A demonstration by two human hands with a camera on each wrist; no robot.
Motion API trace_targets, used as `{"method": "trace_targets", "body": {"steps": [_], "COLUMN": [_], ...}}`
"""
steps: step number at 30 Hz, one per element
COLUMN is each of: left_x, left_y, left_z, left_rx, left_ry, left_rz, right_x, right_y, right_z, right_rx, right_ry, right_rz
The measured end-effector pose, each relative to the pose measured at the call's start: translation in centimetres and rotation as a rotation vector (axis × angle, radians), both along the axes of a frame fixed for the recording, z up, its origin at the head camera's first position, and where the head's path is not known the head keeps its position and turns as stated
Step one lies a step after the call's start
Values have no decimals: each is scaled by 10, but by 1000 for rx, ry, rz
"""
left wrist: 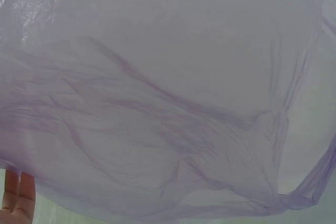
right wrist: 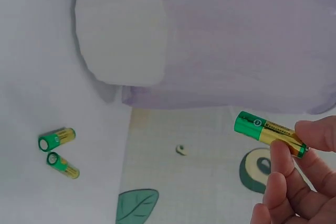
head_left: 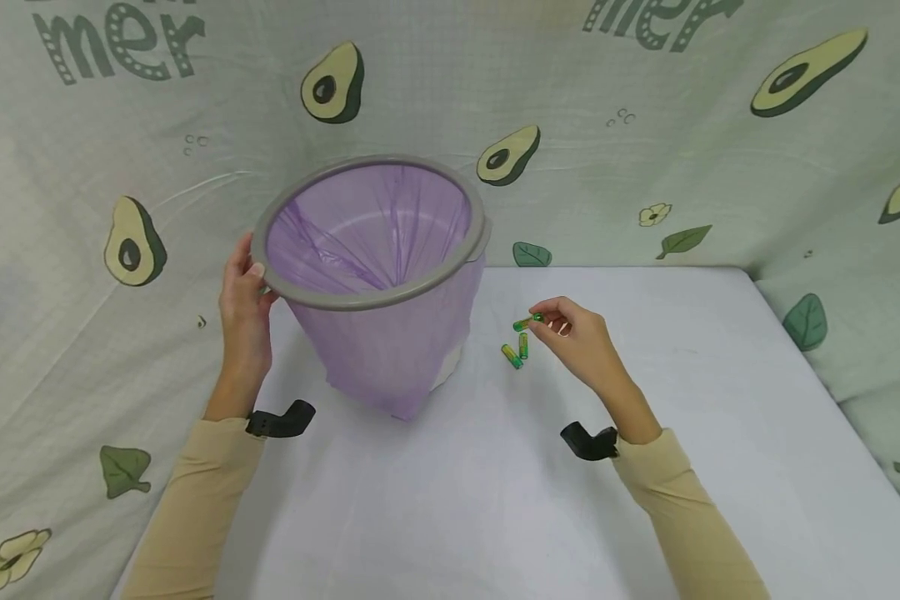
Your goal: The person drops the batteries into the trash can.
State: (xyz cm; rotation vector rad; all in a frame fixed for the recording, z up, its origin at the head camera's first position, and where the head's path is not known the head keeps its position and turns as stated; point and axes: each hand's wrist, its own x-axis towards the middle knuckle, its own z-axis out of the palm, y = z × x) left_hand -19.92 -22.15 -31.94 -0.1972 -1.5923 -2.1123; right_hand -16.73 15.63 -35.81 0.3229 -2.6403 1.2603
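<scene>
A waste bin [head_left: 390, 300] with a grey rim and a thin purple liner bag stands at the middle left, its mouth tilted toward the head camera. My left hand [head_left: 245, 317] grips the bin's rim at its left side, thumb in front. In the left wrist view the purple bag [left wrist: 157, 129] fills most of the picture, with fingertips at the lower left corner. My right hand [head_left: 573, 337] pinches a green and gold battery [right wrist: 268, 133] between thumb and fingers, right of the bin. Two similar batteries [head_left: 523, 346] [head_left: 512, 357] lie on the table beneath it.
The white-covered table [head_left: 720, 400] stretches right and forward of the bin. Behind it hangs a pale green cloth [head_left: 420, 108] printed with avocados and leaves. Each wrist wears a black camera mount [head_left: 281, 419].
</scene>
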Motion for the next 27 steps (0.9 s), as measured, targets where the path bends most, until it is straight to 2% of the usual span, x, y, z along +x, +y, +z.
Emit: {"method": "trace_targets", "body": {"steps": [5,15,27], "left_x": [1,2,2], "left_y": [0,1,1], "left_z": [1,0,1], "left_rx": [13,5,13], "left_ry": [-5,3,-9], "left_rz": [1,-7,0], "right_x": [2,8,13], "right_y": [-4,-14,-35], "right_z": [17,56,95], "right_rx": [-8,-22,-76], "right_ry": [31,189,267], "right_rz": [23,84,161]}}
